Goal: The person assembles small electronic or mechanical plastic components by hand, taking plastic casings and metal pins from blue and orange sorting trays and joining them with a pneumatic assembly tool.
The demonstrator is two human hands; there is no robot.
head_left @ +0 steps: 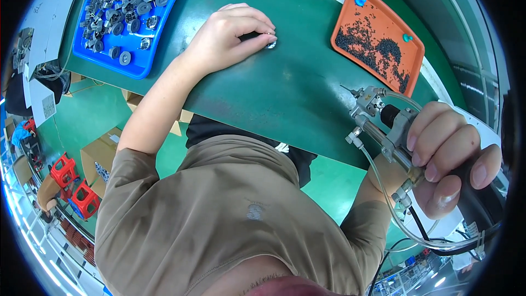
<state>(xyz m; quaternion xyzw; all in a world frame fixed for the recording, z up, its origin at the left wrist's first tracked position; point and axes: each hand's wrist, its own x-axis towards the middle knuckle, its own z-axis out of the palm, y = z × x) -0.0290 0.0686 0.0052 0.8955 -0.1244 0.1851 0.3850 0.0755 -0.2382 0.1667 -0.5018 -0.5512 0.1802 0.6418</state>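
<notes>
My left hand [227,35] rests on the green tabletop with its fingers curled. Between its thumb and fingertips is a small shiny metal part [271,45], mostly hidden by the hand. Closer to the camera, on the right, my right hand [452,151] is wrapped round a metal dispensing gun [378,131]. The gun has a thin needle [346,88] pointing left over the table, and clear hoses run from it. A gap of bare tabletop separates the needle from the metal part.
A blue tray [143,66] of grey wheel-like parts with metal frames stands at the upper left. At the upper right lies an orange tray [342,49] with many tiny black pieces and two blue-green bits. Cardboard boxes [98,153] and red stools [85,200] are on the floor at left.
</notes>
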